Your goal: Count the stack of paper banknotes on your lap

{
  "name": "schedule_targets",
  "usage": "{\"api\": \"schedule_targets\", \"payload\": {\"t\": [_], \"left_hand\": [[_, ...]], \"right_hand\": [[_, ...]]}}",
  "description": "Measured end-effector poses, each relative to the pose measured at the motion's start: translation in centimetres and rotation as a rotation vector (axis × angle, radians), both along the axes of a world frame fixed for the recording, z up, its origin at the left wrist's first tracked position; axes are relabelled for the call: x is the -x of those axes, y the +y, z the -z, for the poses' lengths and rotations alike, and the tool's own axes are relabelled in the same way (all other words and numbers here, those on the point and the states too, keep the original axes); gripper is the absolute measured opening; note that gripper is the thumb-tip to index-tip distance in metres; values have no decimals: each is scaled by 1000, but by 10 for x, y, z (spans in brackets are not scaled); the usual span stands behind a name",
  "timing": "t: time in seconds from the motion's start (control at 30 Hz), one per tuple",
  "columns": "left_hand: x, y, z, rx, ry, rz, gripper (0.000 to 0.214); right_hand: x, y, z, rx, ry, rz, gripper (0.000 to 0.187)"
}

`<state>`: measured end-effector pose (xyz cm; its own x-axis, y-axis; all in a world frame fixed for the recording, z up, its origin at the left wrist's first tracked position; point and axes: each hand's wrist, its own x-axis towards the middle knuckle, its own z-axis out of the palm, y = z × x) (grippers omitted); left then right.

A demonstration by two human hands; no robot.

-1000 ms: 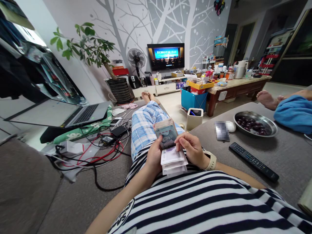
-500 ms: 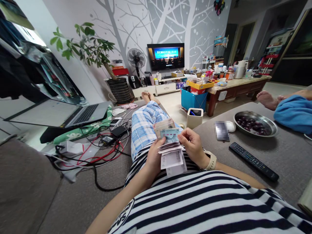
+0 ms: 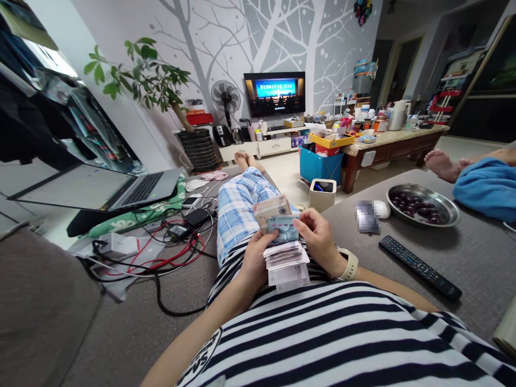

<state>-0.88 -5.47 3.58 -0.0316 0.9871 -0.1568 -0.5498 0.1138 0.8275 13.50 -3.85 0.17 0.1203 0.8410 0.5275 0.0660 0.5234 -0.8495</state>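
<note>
Over my lap, my left hand (image 3: 260, 251) is closed on a stack of banknotes (image 3: 285, 257), thumb pressed on the top. A blue-green banknote (image 3: 284, 230) lies uppermost; pale notes fan out below it toward my shirt, and reddish-brown notes (image 3: 271, 206) stick up behind. My right hand (image 3: 320, 236), with a pale watch on its wrist, pinches the right edge of the blue-green banknote between thumb and forefinger. The fingers of my left hand under the stack are hidden.
To my right on the sofa lie a remote control (image 3: 419, 267), a white mouse (image 3: 381, 209) and a steel bowl (image 3: 453, 217) of dark round fruit. A laptop (image 3: 141, 189) and tangled cables (image 3: 189, 250) are at my left. Another person's foot (image 3: 441, 164) rests beyond the bowl.
The blue-green banknote now lies flatter and shows more of its face, its right edge in my right fingers. The pale notes below have spread slightly downward and right.
</note>
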Motion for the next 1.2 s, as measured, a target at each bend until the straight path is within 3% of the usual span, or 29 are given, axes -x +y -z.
{"api": "schedule_targets", "payload": {"t": [0.33,0.7,1.2], "left_hand": [[1,5,2,-60,65,-39,22],[2,0,-1,-84,141,-16,24],[19,2,11,-142,147,19,19]], "right_hand": [[1,-3,-4,-8,-41,-2,26],[0,-12,-7,-119,-18,-75,26],[11,-14,-10,-120,-55,-80,27]]}}
